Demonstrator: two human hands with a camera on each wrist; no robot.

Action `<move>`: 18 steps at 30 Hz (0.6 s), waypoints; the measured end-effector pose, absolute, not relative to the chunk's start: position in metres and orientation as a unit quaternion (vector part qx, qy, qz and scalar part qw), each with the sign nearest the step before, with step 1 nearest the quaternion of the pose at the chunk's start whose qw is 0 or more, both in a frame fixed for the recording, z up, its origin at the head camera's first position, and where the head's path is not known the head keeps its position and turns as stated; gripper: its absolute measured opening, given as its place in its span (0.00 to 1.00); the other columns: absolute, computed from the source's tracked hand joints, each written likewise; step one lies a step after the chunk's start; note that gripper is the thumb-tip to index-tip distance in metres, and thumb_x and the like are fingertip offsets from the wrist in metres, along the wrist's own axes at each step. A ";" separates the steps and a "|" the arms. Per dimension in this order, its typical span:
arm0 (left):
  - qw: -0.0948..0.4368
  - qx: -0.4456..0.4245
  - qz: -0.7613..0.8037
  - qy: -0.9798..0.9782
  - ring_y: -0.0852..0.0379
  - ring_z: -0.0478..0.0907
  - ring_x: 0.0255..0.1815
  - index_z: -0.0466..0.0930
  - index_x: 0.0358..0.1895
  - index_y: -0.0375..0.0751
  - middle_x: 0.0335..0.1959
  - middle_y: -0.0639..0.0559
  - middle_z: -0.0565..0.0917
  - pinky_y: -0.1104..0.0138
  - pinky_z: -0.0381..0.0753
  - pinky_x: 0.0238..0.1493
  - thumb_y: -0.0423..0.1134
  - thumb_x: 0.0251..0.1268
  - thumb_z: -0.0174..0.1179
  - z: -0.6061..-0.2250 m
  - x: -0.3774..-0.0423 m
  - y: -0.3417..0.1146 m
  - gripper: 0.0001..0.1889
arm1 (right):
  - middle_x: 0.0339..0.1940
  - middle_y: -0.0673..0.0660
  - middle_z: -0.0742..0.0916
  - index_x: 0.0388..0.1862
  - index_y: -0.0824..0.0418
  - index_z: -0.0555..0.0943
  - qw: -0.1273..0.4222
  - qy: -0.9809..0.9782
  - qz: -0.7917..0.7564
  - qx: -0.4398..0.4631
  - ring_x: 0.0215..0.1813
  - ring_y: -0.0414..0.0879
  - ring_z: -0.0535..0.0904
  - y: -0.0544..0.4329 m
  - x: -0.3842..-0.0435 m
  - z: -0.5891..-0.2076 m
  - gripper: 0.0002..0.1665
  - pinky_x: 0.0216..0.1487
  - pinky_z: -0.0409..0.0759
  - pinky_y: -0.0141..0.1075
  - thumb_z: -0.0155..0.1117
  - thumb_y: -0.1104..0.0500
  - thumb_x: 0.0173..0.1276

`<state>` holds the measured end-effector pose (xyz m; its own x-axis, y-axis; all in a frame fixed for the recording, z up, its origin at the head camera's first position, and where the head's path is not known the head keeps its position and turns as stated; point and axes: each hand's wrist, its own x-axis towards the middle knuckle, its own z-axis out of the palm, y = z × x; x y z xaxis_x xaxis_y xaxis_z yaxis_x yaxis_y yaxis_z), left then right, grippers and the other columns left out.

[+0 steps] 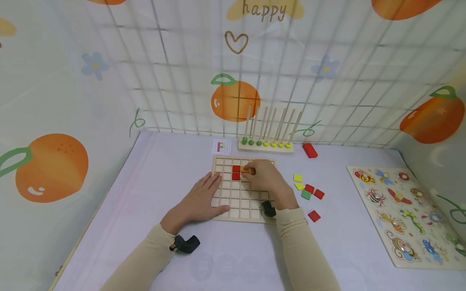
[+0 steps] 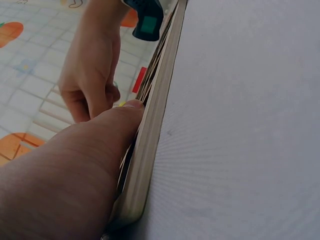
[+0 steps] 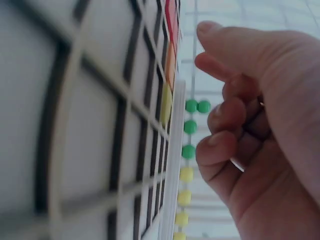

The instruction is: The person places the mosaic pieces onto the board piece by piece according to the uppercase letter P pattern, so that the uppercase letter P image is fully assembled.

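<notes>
A wooden grid board [image 1: 233, 194] lies on the table. Two red tiles [image 1: 236, 176] sit one below the other in its upper cells, an orange tile [image 1: 245, 169] right of the upper one. My left hand [image 1: 200, 198] rests on the board's left side, fingers straight, its thumb [image 2: 127, 112] at the near edge. Above the upper cells is my right hand [image 1: 263, 173], fingertips near the orange tile. In the right wrist view its fingers are loosely bent, nothing visible between thumb and forefinger. A yellow tile [image 3: 166, 105] shows beside the orange one there.
Behind the board stand a small pattern card [image 1: 221, 147] and a rod abacus [image 1: 265, 148] with green and yellow beads. Loose tiles [image 1: 318, 194] in red, yellow and green lie to the right, a red block [image 1: 310, 150] further back. An insect puzzle board [image 1: 407, 218] lies far right.
</notes>
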<state>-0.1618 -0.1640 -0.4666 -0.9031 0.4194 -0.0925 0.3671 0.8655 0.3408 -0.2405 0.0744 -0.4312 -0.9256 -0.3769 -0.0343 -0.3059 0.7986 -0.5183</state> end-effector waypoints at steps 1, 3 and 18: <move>0.082 0.203 0.158 0.963 0.43 0.37 0.87 0.45 0.83 0.39 0.86 0.46 0.46 0.47 0.48 0.84 0.73 0.65 0.54 -0.467 -0.162 -0.164 0.56 | 0.34 0.51 0.84 0.55 0.55 0.88 0.068 0.947 -0.261 -0.177 0.38 0.45 0.76 0.078 -0.241 -0.430 0.18 0.41 0.76 0.39 0.69 0.50 0.71; 0.081 0.200 0.155 0.964 0.44 0.37 0.87 0.45 0.83 0.39 0.86 0.46 0.46 0.47 0.48 0.84 0.73 0.65 0.54 -0.467 -0.162 -0.165 0.56 | 0.30 0.52 0.80 0.55 0.56 0.88 0.068 0.948 -0.257 -0.173 0.35 0.46 0.74 0.086 -0.241 -0.429 0.18 0.39 0.73 0.39 0.69 0.50 0.71; 0.079 0.203 0.163 0.962 0.44 0.36 0.87 0.43 0.84 0.39 0.86 0.47 0.45 0.47 0.47 0.84 0.73 0.65 0.55 -0.472 -0.163 -0.165 0.56 | 0.26 0.52 0.75 0.54 0.62 0.87 0.053 0.949 -0.263 -0.168 0.30 0.44 0.69 0.140 -0.236 -0.425 0.18 0.35 0.68 0.37 0.68 0.53 0.72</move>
<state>-0.1632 -0.1652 -0.4724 -0.9053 0.4159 -0.0864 0.3644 0.8650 0.3450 -0.2362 0.1397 -0.4254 -0.9382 -0.3459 -0.0125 -0.2900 0.8053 -0.5170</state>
